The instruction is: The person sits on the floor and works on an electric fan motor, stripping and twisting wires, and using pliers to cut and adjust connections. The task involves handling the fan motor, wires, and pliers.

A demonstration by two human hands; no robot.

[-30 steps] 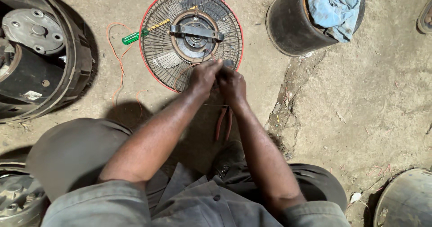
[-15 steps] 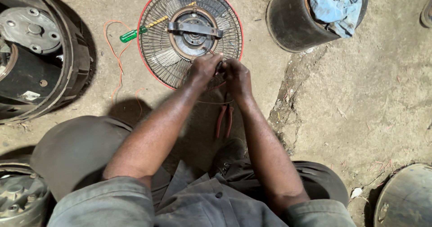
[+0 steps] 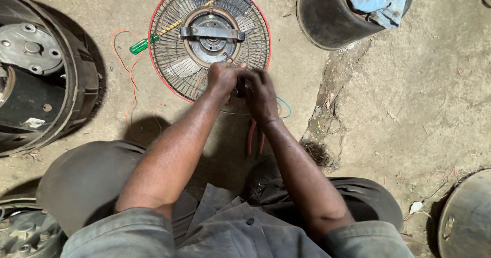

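Fingers (image 3: 240, 76) of the left hand (image 3: 222, 79) and right hand (image 3: 258, 91) are still pinching thin wires (image 3: 282, 106) together at the near edge of the red-rimmed fan guard (image 3: 169, 68), which is lying on the floor (image 3: 399, 114); only the view has shifted.

This is a rough repair workshop where the work is done on a bare dirt floor (image 3: 388, 135). A wire fan guard with its motor (image 3: 209, 38) lies at upper centre, a green-handled screwdriver (image 3: 146, 43) and loose orange wire (image 3: 125, 68) beside it. A large dismantled drum (image 3: 46, 68) fills the left edge, and a black bucket holding a blue rag (image 3: 332, 17) stands at upper right.
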